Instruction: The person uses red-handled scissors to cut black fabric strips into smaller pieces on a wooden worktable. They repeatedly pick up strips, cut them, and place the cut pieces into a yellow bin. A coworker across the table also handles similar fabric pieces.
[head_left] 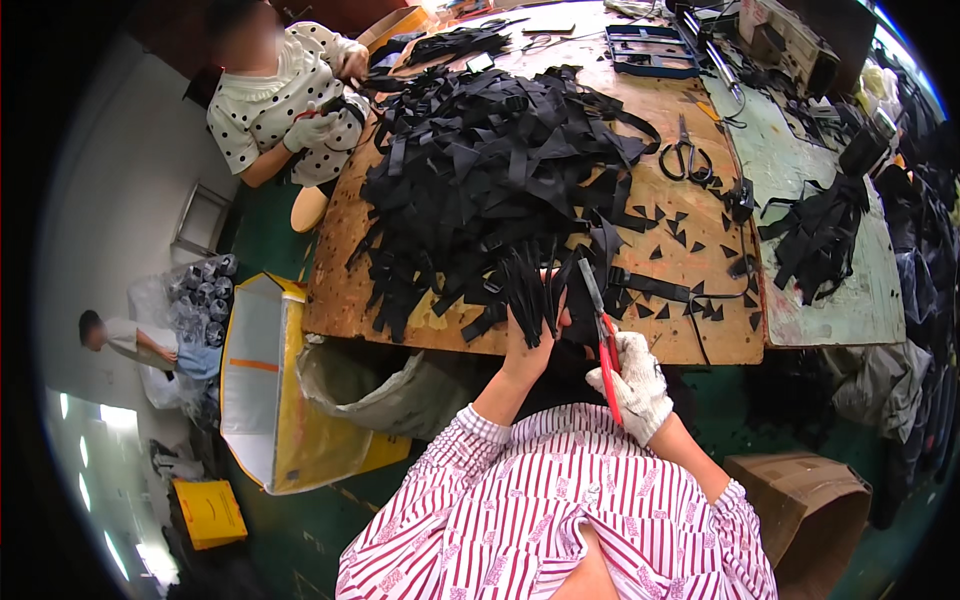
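While the left hand (534, 345), bare, is closed around a bunch of black straps (528, 292) at the near edge of the bench (338, 298), the right hand (636, 388), in a white knitted glove, grips a red-handled tool (608, 358). The left fingers are curled in narrow, and the straps fan upward and outward from them. The right fingers are wrapped around the red handles; the tool's long grey end slants to the far left, close to the right side of the bunch. Whether its blades are parted cannot be told.

Just beyond the left hand, a large heap of black strips (490, 165) spreads across the bench. Small black scraps (678, 236), many of them triangular, are scattered to its right, and a pair of black-handled scissors (685, 160) lies on the wood farther back. At the far side sits a blue tray (650, 62). On the pale green board (862, 300) to the right rests another bundle of black straps (822, 238).

At the far left, a co-worker in a dotted top (285, 98) is beside the heap, one gloved hand (311, 132) raised. A yellow bin (335, 430) stands below the bench's left side.
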